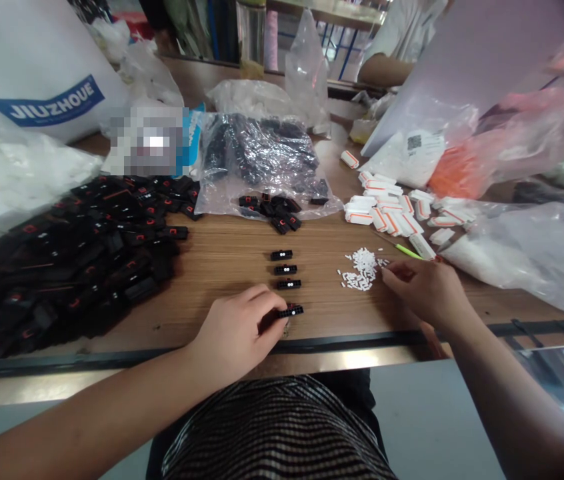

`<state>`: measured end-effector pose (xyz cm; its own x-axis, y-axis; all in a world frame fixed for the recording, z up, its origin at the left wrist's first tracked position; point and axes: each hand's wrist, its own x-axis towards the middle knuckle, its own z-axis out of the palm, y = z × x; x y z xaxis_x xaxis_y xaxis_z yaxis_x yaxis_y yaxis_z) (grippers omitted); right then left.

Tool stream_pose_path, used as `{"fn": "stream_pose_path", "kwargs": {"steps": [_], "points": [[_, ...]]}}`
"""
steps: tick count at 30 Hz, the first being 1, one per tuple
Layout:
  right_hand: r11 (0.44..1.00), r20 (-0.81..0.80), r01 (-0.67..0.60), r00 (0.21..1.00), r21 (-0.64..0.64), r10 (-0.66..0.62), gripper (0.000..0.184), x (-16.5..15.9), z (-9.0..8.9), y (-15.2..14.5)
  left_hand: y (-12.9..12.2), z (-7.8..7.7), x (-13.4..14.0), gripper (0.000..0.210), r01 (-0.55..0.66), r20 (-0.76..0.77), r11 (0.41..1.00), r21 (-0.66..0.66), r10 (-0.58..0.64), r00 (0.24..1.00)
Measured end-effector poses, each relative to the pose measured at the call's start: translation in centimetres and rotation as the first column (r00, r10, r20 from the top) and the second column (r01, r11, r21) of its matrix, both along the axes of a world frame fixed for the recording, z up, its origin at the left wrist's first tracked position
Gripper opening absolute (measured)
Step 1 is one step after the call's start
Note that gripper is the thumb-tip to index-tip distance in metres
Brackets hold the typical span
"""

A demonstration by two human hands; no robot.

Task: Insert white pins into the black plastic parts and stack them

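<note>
My left hand (242, 330) pinches a black connector housing (292, 311) between thumb and fingers, close to the table's front edge. White dots show on the housing's upper face. Beyond it, three similar black connectors (286, 270) lie in a column, each with white spots. To the right is a loose pile of tiny white plugs (363, 261). My right hand (425, 290) rests at the right side of this pile, thumb and fingertips pressed together; what they hold, if anything, is too small to make out. A green-tipped thin tool (407, 251) lies just behind that hand.
A large heap of black connectors (112, 247) covers the left. A clear plastic bag (267, 157) of black parts lies at the back middle. White pieces with orange stripes (387, 207) are piled at the back right, beside plastic bags (522, 247). Another person's arm (385, 69) shows behind.
</note>
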<state>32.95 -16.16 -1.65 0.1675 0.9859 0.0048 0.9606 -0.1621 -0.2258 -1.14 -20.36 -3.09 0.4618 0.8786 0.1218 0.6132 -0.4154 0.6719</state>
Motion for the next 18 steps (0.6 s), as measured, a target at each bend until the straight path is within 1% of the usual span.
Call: {"fn": "stream_pose_path", "kwargs": {"steps": [2, 4, 7, 10, 15, 18], "points": [[0.997, -0.056, 0.011, 0.998, -0.081, -0.015, 0.023, 0.1, 0.3, 0.1, 0.0, 0.1, 0.0, 0.005, 0.0, 0.003, 1.0, 0.001, 0.0, 1.0], [0.988, -0.124, -0.006, 0.992, -0.157, -0.014, 0.023, 0.4, 0.7, 0.3, 0.0, 0.2, 0.0, 0.005, 0.003, 0.007, 1.0, -0.004, -0.003, 1.0], [0.975, -0.182, -0.046, 0.983, -0.215, 0.007, 0.026, 0.9, 1.2, 0.5, 0.1, 0.2, -0.1, 0.006, 0.01, 0.008, 1.0, -0.012, -0.01, 1.0], [0.978, -0.217, -0.085, 0.975, -0.189, 0.043, 0.031, 1.4, 1.4, 0.5, 0.1, 0.1, -0.1, 0.007, 0.011, 0.006, 1.0, -0.012, -0.011, 1.0], [0.979, -0.284, -0.177, 0.948, -0.102, 0.142, 0.029, 2.2, 0.9, 0.2, 0.0, 0.1, 0.0, 0.006, 0.013, 0.01, 1.0, -0.012, -0.013, 1.0], [0.971, -0.241, -0.224, 0.95, -0.079, 0.2, 0.025, 1.9, 0.7, -0.2, 0.0, 0.1, -0.1, 0.005, 0.013, 0.005, 1.0, -0.014, -0.013, 1.0]]}}
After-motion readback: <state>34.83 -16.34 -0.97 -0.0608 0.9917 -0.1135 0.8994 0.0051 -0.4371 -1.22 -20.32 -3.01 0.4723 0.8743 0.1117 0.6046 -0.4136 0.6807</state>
